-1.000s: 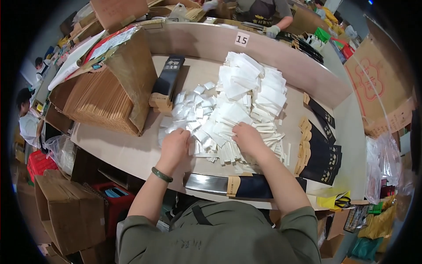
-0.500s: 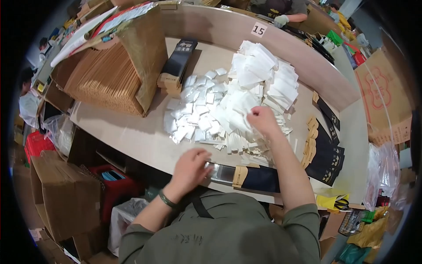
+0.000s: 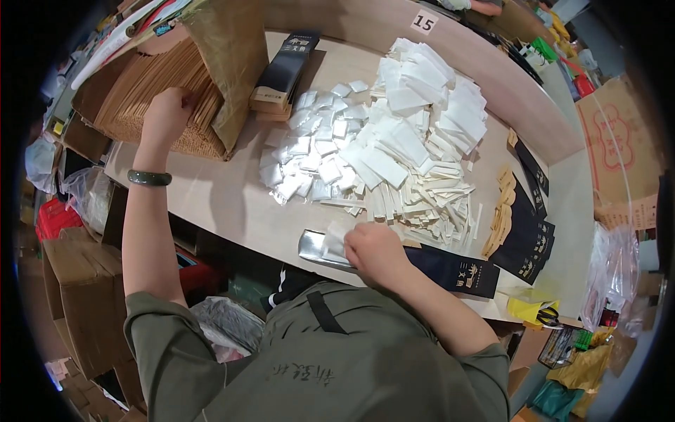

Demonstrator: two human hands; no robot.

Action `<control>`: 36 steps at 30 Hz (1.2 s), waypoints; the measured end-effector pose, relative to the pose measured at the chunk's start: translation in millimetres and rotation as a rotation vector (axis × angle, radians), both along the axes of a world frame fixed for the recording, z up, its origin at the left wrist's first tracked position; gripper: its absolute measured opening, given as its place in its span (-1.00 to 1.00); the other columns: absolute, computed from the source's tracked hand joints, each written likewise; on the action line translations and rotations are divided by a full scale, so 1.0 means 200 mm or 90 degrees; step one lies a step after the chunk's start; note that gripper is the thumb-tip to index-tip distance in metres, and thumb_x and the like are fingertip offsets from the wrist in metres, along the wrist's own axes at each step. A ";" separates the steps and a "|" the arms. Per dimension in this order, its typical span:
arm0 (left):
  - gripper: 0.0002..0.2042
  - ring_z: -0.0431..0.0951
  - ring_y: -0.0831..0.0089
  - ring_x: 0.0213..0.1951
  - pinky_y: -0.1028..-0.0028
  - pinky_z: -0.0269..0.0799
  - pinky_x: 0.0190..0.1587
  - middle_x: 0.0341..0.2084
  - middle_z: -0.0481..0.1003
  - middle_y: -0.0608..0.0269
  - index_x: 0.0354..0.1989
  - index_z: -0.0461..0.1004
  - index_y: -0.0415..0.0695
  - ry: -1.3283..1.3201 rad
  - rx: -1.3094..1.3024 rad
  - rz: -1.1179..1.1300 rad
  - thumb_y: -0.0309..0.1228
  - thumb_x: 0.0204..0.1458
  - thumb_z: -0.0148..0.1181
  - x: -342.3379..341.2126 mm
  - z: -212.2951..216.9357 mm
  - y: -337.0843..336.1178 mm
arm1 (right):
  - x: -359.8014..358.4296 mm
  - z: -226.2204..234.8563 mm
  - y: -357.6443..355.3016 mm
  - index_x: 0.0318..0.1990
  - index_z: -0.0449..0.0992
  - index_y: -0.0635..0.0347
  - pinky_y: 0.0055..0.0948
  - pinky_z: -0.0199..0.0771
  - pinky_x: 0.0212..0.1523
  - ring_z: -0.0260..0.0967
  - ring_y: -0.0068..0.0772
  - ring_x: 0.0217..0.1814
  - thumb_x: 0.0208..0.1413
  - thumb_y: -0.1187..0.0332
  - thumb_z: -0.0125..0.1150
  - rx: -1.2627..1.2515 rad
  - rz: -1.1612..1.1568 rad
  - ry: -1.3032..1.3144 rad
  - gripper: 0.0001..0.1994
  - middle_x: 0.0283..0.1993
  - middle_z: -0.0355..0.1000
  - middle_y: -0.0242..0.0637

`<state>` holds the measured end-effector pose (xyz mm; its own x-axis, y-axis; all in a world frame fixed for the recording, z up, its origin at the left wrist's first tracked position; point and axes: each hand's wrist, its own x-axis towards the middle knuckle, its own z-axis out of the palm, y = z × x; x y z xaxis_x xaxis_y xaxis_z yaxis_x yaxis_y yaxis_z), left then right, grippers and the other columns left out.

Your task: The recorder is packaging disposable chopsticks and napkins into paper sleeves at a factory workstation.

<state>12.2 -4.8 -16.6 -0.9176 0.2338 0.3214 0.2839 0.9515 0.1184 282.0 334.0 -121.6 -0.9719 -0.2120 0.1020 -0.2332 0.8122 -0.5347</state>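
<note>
My left hand (image 3: 167, 116) reaches to the upper left, its fingers curled against the upright edges of a dense stack of brown paper pieces (image 3: 123, 102) in an open carton. What its fingertips grip is hidden. Near the table's front edge my right hand (image 3: 376, 252) is closed on a white paper packet (image 3: 336, 238). The packet lies over the shiny silver end (image 3: 313, 246) of a long, narrow piece. Right of that hand, a dark blue printed sleeve (image 3: 457, 271) lies flat along the edge.
Small film-wrapped white packets (image 3: 309, 144) and flat white paper packets (image 3: 422, 77) are heaped mid-table, with narrow paper strips (image 3: 422, 204) nearer. Dark sleeves lie stacked (image 3: 285, 67) beside the carton and fanned (image 3: 524, 243) at right. A low partition (image 3: 492, 63) bounds the back; scissors (image 3: 547, 315) sit at the right corner.
My left hand has swung from the front edge up to the brown stack. My right hand has come down from the white heap to the front edge with a white packet.
</note>
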 end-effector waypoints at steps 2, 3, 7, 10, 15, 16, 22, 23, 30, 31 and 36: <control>-0.77 0.58 -0.04 -0.18 0.19 0.48 -0.12 -0.28 0.57 -0.15 -0.15 0.58 -0.23 -0.012 -0.007 0.001 -0.45 0.07 0.10 -0.01 0.02 0.02 | 0.03 -0.02 0.04 -0.43 0.49 0.17 -0.15 0.43 -0.34 0.41 -0.04 -0.35 0.01 0.34 0.27 0.087 0.170 0.028 -0.88 -0.46 0.35 -0.18; -0.77 0.56 -0.05 -0.13 0.15 0.48 -0.07 -0.24 0.57 -0.13 -0.14 0.59 -0.21 -0.024 -0.015 0.010 -0.45 0.07 0.09 0.00 0.02 0.02 | 0.04 0.00 0.04 -0.43 0.49 0.17 -0.15 0.43 -0.34 0.41 -0.04 -0.35 0.01 0.34 0.27 0.087 0.171 0.026 -0.88 -0.46 0.35 -0.18; -0.73 0.55 -0.09 -0.13 0.11 0.47 -0.07 -0.24 0.56 -0.16 -0.08 0.55 -0.22 -0.034 -0.032 0.004 -0.47 0.08 0.05 -0.01 0.01 -0.04 | 0.07 0.07 0.04 -0.38 0.45 0.20 -0.14 0.42 -0.34 0.40 -0.06 -0.33 -0.03 0.31 0.34 0.024 0.145 -0.018 -0.80 -0.41 0.35 -0.19; -0.71 0.52 -0.12 -0.10 0.13 0.44 -0.07 -0.19 0.54 -0.17 0.00 0.46 -0.25 0.044 0.018 0.054 -0.49 0.12 -0.01 0.05 0.01 -0.07 | 0.07 0.08 0.03 -0.37 0.44 0.20 -0.15 0.41 -0.33 0.39 -0.09 -0.31 -0.04 0.29 0.37 0.027 0.124 -0.042 -0.76 -0.39 0.35 -0.19; -0.75 0.55 0.18 -0.13 0.32 0.42 -0.05 -0.20 0.55 -0.04 0.03 0.42 -0.31 0.142 0.378 0.198 -0.43 0.30 -0.03 0.68 -0.23 -0.02 | 0.19 0.18 0.09 -0.38 0.42 0.19 -0.17 0.40 -0.32 0.38 -0.08 -0.30 -0.06 0.28 0.39 0.027 0.020 0.037 -0.75 -0.38 0.35 -0.20; -0.77 0.53 0.30 -0.07 0.34 0.41 -0.01 -0.17 0.54 0.04 0.02 0.42 -0.32 0.136 0.503 0.223 -0.48 0.29 -0.03 0.80 -0.37 0.05 | 0.22 0.17 0.10 -0.39 0.42 0.19 -0.17 0.40 -0.32 0.38 -0.08 -0.30 -0.07 0.28 0.40 0.038 0.028 0.006 -0.74 -0.38 0.34 -0.20; -0.71 0.56 0.13 -0.34 0.28 0.48 -0.36 -0.27 0.46 0.14 -0.12 0.47 -0.07 -0.214 0.346 -0.197 -0.27 0.03 0.32 1.23 -0.55 0.86 | 0.27 0.13 0.10 -0.41 0.42 0.20 -0.16 0.40 -0.34 0.37 -0.06 -0.33 -0.04 0.33 0.38 0.053 0.037 -0.011 -0.77 -0.39 0.34 -0.20; -0.71 0.56 0.13 -0.34 0.28 0.48 -0.36 -0.27 0.46 0.14 -0.12 0.47 -0.07 -0.212 0.347 -0.194 -0.27 0.03 0.32 1.24 -0.58 0.87 | 0.27 0.14 0.10 -0.41 0.42 0.20 -0.14 0.41 -0.34 0.38 -0.05 -0.33 -0.03 0.34 0.36 0.051 0.022 -0.014 -0.79 -0.38 0.36 -0.20; -0.71 0.55 0.22 -0.40 0.31 0.46 -0.40 -0.34 0.43 0.19 -0.17 0.49 -0.09 -0.217 0.314 -0.150 -0.25 0.01 0.37 1.29 -0.65 0.89 | 0.19 0.27 0.28 -0.34 0.50 0.20 -0.14 0.49 -0.27 0.44 0.02 -0.28 0.07 0.39 0.22 0.205 -0.259 0.100 -0.91 -0.34 0.42 -0.20; -0.71 0.57 0.25 -0.43 0.35 0.47 -0.40 -0.34 0.45 0.20 -0.17 0.51 -0.10 -0.194 0.323 -0.143 -0.28 -0.01 0.40 1.29 -0.65 0.89 | 0.19 0.24 0.26 -0.31 0.49 0.19 -0.14 0.50 -0.28 0.44 0.00 -0.27 0.06 0.38 0.22 0.146 -0.117 0.177 -0.90 -0.33 0.42 -0.20; -0.72 0.56 0.30 -0.44 0.36 0.47 -0.40 -0.35 0.44 0.22 -0.17 0.52 -0.11 -0.168 0.404 -0.120 -0.28 0.01 0.38 1.29 -0.69 0.93 | 0.24 0.01 -0.09 -0.33 0.52 0.14 -0.19 0.52 -0.32 0.48 -0.16 -0.30 0.02 0.38 0.19 -0.060 0.325 -0.147 -0.91 -0.32 0.43 -0.23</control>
<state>269.8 180.4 -153.9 -0.9458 0.2376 0.2212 0.3227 0.6141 0.7202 330.0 316.0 -119.1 -0.7477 -0.6614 -0.0598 -0.4526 0.5735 -0.6829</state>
